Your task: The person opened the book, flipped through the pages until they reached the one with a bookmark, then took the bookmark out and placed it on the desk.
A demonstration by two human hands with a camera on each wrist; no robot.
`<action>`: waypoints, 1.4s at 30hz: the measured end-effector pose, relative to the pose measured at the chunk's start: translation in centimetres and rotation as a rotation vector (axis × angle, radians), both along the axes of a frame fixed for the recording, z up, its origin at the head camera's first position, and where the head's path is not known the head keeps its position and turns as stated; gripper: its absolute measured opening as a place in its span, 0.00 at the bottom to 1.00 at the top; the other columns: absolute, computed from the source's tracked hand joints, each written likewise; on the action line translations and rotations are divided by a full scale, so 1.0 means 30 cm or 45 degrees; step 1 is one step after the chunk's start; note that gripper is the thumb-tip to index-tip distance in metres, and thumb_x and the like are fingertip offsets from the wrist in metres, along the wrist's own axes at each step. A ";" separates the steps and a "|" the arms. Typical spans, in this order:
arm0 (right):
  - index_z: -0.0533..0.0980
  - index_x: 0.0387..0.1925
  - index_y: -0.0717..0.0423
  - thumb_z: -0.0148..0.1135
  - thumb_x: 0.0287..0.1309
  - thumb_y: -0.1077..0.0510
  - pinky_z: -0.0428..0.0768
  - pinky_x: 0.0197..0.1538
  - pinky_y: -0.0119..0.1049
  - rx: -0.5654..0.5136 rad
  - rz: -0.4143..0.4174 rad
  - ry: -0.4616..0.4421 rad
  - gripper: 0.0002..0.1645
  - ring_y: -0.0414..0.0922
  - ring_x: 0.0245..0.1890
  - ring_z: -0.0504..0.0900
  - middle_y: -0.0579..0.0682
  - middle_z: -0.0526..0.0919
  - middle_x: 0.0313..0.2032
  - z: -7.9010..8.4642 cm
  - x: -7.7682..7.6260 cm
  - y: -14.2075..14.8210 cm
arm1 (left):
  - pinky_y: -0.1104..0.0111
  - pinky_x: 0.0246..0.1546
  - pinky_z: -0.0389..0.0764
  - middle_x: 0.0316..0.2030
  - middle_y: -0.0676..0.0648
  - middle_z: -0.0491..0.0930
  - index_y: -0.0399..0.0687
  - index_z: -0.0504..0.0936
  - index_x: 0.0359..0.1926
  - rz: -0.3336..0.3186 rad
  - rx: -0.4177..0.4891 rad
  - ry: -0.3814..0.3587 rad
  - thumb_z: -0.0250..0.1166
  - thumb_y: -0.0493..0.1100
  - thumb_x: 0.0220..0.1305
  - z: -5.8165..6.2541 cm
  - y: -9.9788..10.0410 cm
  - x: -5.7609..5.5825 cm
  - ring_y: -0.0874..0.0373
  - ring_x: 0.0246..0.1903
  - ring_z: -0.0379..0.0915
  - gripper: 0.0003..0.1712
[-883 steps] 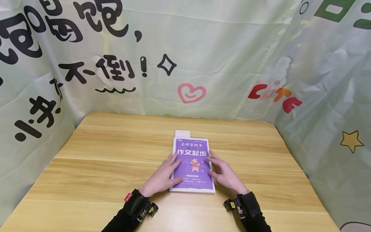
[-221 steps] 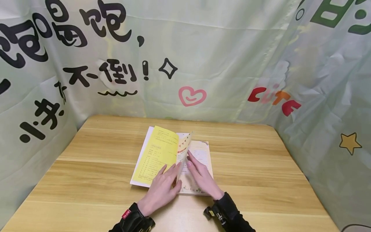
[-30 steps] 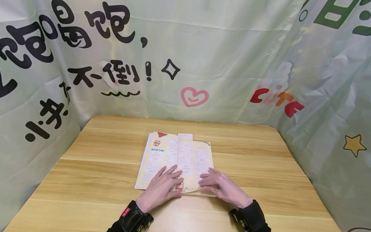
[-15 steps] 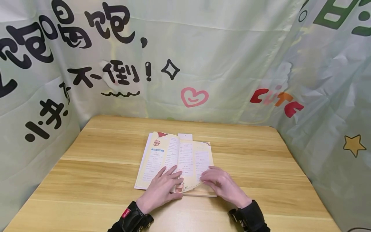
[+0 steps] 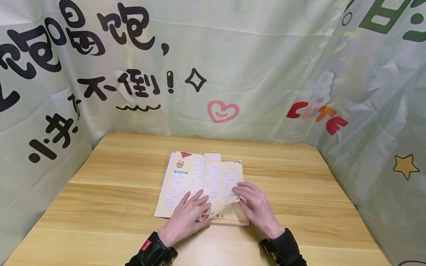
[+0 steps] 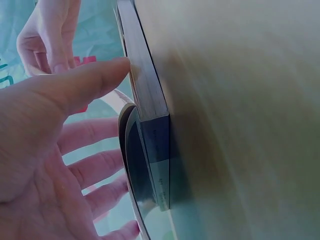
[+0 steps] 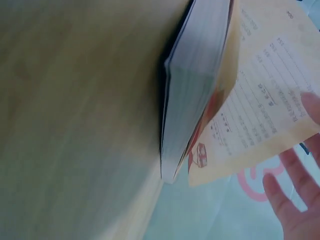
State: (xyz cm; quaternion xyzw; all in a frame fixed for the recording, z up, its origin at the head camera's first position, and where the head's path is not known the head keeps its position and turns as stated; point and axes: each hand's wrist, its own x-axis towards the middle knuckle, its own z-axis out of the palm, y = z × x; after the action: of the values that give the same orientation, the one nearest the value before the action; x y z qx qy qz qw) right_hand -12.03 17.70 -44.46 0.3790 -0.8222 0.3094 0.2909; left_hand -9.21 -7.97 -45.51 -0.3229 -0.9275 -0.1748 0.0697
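Observation:
A thick paperback book lies open on the wooden table, with cream printed pages on both sides. My left hand rests across its lower left page and the fold, fingers spread; in the left wrist view the thumb reaches to the edge of the page block. At the right, my right hand pinches a page by its outer edge, thumb on one face and fingers on the other. That page is raised and bent away from the block in the right wrist view, with another printed page showing beneath.
A white card-like tab sticks out beyond the book's top edge. Bare wooden tabletop surrounds the book. A pale printed cloth hangs behind the table and along both sides.
The book was closed, purple cover up, at first, then open at a yellow page. Within the last second my right hand has lifted the right page's lower corner. The left hand has barely moved.

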 end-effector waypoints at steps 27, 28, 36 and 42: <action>0.58 0.66 0.75 0.63 0.57 0.68 0.68 0.61 0.59 -0.335 -0.153 -0.515 0.38 0.57 0.61 0.68 0.70 0.67 0.62 0.053 0.045 -0.122 | 0.35 0.61 0.57 0.60 0.49 0.75 0.47 0.75 0.63 0.043 0.043 0.055 0.59 0.45 0.63 0.013 0.027 0.016 0.48 0.63 0.64 0.27; 0.57 0.67 0.76 0.62 0.58 0.68 0.67 0.62 0.59 -0.346 -0.134 -0.554 0.38 0.57 0.62 0.67 0.70 0.66 0.62 0.067 0.052 -0.131 | 0.35 0.61 0.57 0.60 0.49 0.76 0.47 0.75 0.63 0.046 0.056 0.060 0.59 0.45 0.63 0.014 0.029 0.016 0.48 0.62 0.65 0.26; 0.56 0.67 0.76 0.53 0.65 0.68 0.65 0.62 0.60 -0.362 0.003 -0.669 0.33 0.61 0.63 0.64 0.71 0.62 0.65 0.089 0.055 -0.165 | 0.35 0.59 0.62 0.55 0.45 0.79 0.44 0.76 0.61 0.105 0.210 0.083 0.59 0.44 0.63 0.025 0.041 0.012 0.49 0.59 0.70 0.25; 0.56 0.68 0.73 0.47 0.69 0.67 0.65 0.63 0.57 -0.332 0.046 -0.804 0.29 0.59 0.63 0.65 0.67 0.58 0.68 0.095 0.049 -0.193 | 0.38 0.59 0.65 0.54 0.43 0.81 0.41 0.78 0.58 0.141 0.310 0.128 0.61 0.42 0.61 0.030 0.044 0.006 0.51 0.57 0.72 0.24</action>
State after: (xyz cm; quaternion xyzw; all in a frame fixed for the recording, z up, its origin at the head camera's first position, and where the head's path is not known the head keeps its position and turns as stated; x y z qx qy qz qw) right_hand -10.57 11.92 -41.62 0.2387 -0.8184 0.5190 0.0625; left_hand -9.03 -6.66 -44.61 -0.2685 -0.9112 -0.2657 0.1642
